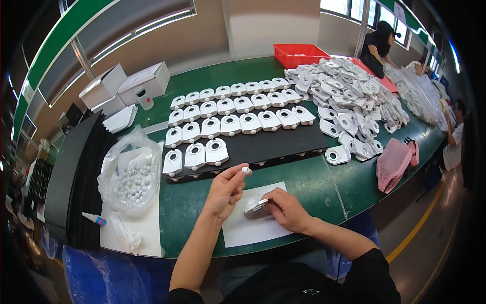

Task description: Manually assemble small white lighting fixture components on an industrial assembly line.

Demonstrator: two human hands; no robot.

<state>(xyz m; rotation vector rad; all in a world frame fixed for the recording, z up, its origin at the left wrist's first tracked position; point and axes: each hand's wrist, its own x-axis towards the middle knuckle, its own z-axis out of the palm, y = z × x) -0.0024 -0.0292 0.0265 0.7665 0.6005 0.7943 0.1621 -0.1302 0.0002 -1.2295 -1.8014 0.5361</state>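
Between the thumb and fingertips of my left hand (226,191) is a small white ball (246,171), raised above the bench. My right hand (287,210) grips a white plastic housing (256,207) by its edge, tilted over a sheet of white paper (242,234). Beyond my hands, several rows of similar white housings (216,152), each with a round dark hole and a white ball at one end, lie on a black foam board (273,143). To the left, a clear plastic bag (132,175) holds many loose white balls.
A heap of white housings (349,96) covers the right of the green bench (304,177), near a pink mesh cap (394,164) and a red bin (300,55). Black foam sheets (73,177), a glue bottle (94,219) and white boxes (144,83) stand left. A co-worker (378,46) sits far right.
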